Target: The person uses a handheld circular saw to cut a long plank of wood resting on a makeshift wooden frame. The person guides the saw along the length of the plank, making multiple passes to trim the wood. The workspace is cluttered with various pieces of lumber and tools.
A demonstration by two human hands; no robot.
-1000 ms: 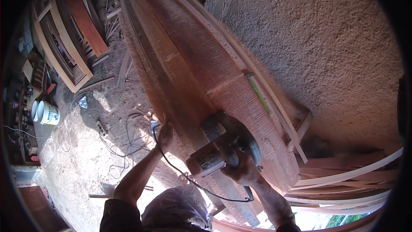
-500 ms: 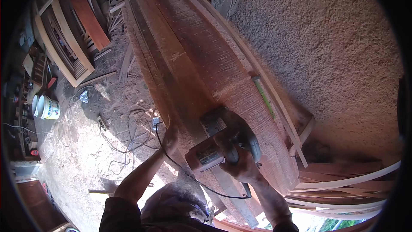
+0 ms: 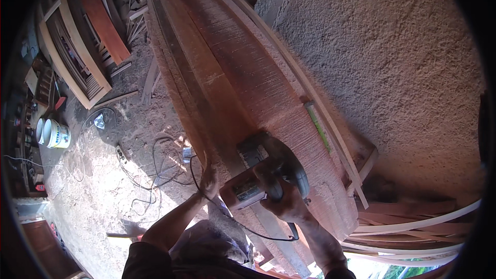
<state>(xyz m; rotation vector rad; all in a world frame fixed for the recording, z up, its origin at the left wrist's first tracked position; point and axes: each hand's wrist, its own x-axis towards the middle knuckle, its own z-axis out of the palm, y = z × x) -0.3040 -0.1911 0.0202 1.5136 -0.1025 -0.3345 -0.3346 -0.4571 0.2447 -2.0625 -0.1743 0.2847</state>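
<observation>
My right hand [image 3: 285, 200] is wrapped around the rear handle of a dark circular saw [image 3: 245, 188]. The saw rests on a long reddish-brown wooden board [image 3: 237, 93], at the near part of a dusty bench-like stack. A black cord [image 3: 227, 212] loops from the saw past my left wrist. At the board's left edge, my left hand [image 3: 208, 180] grips the wood, a little left of the saw; its fingers are partly hidden. The saw's blade cannot be seen from here.
A narrow wooden strip [image 3: 310, 88] runs along the right side, near a green-edged piece [image 3: 318, 126]. Sawdust [image 3: 382, 57] is heaped on the right. Curved wooden strips [image 3: 418, 223] lie at lower right. Left are slatted frames [image 3: 75, 51], white buckets [image 3: 56, 134] and floor cables [image 3: 155, 175].
My left hand has shifted slightly nearer along the board's edge. The saw stays at almost the same spot on the board in my right hand; the whole view has tilted a little.
</observation>
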